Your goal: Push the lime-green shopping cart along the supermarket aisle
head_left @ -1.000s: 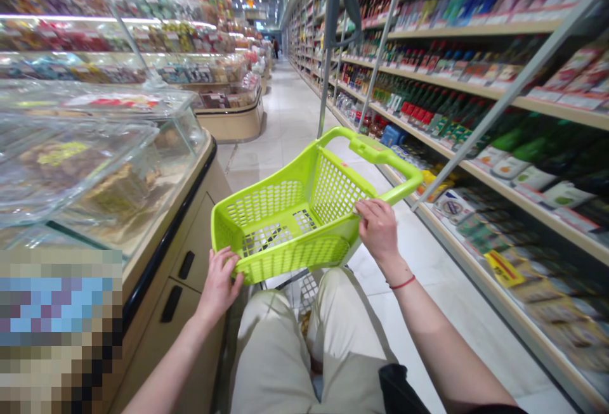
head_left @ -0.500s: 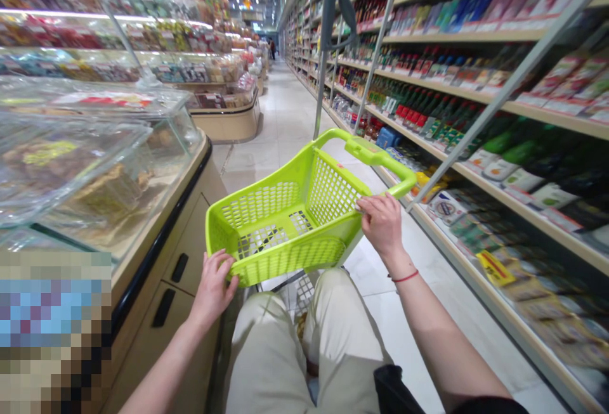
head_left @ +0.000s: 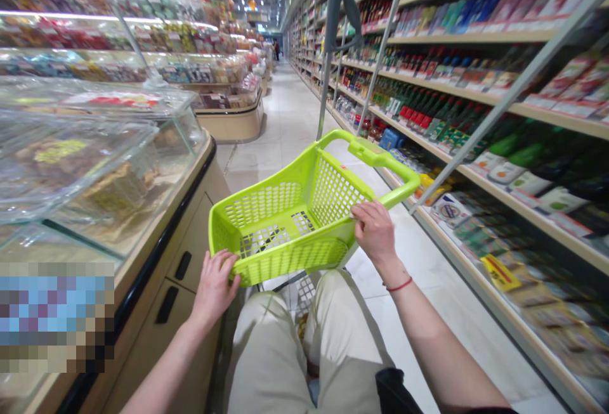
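Note:
A lime-green shopping cart [head_left: 280, 262] stands crosswise in front of my knees, its upper basket holding nothing. My left hand [head_left: 219, 284] is closed over the basket's near left corner, fingers over the rim and thumb outside. At the other end, my right hand [head_left: 373, 230] grips the near right rim, just below the cart's handle [head_left: 375, 154]. The fingertips of that hand are curled over the edge. Beneath the basket, part of a lower grey rack [head_left: 304, 293] shows between my legs.
To the left runs a wooden counter [head_left: 190, 211] with clear bins [head_left: 95, 167] of packaged food. Stocked shelves [head_left: 476, 84] line the right side, with slanted metal poles and a grey handle-like piece [head_left: 342, 18] before them. A tiled aisle [head_left: 285, 97] leads ahead to a distant person.
My right hand has slid slightly left along the basket rim, away from the handle. The left hand keeps its place on the corner. The view has shifted a little.

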`<state>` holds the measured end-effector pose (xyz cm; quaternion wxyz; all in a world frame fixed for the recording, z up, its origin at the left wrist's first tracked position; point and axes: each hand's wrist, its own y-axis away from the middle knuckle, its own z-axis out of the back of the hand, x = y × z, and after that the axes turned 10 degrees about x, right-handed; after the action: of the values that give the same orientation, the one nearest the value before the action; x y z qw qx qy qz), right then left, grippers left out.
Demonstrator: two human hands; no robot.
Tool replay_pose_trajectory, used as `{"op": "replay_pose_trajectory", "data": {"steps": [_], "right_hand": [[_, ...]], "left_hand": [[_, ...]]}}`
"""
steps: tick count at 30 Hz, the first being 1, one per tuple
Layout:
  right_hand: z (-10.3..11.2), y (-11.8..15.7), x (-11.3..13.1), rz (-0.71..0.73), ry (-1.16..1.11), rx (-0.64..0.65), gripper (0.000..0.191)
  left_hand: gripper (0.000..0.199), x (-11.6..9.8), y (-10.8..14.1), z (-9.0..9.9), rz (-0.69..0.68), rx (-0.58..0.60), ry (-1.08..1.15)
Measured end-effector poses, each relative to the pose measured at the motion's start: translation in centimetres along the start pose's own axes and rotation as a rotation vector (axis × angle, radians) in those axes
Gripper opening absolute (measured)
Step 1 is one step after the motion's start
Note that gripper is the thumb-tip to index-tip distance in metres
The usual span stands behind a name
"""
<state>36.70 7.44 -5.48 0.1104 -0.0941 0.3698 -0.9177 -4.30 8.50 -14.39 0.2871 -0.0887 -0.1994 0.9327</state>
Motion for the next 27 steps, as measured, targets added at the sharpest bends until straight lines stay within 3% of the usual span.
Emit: {"op": "replay_pose_trajectory", "data": {"steps": [7, 18, 22, 27], "right_hand": [[-0.4, 0.1, 0.9, 0.049, -0.049, 0.03, 0.035], [1.2, -0.4, -3.6, 0.045, 0.005, -0.1, 0.034], [0.6, -0.1, -2.6, 0.018, -0.024, -0.11, 0.035], [0.0, 0.3, -0.7, 0.003, -0.071, -0.046, 0.036]], "left_hand": [[0.031, -0.3, -0.4, 0.4, 0.002, 0.095, 0.003], [0.025, 0.4, -0.2, -0.1, -0.03, 0.069, 0.077], [0.027, -0.1, -0.3, 0.3, -0.007, 0.093, 0.037], [0.041, -2.1, -0.7, 0.7, 0.164, 0.111, -0.133]]}}
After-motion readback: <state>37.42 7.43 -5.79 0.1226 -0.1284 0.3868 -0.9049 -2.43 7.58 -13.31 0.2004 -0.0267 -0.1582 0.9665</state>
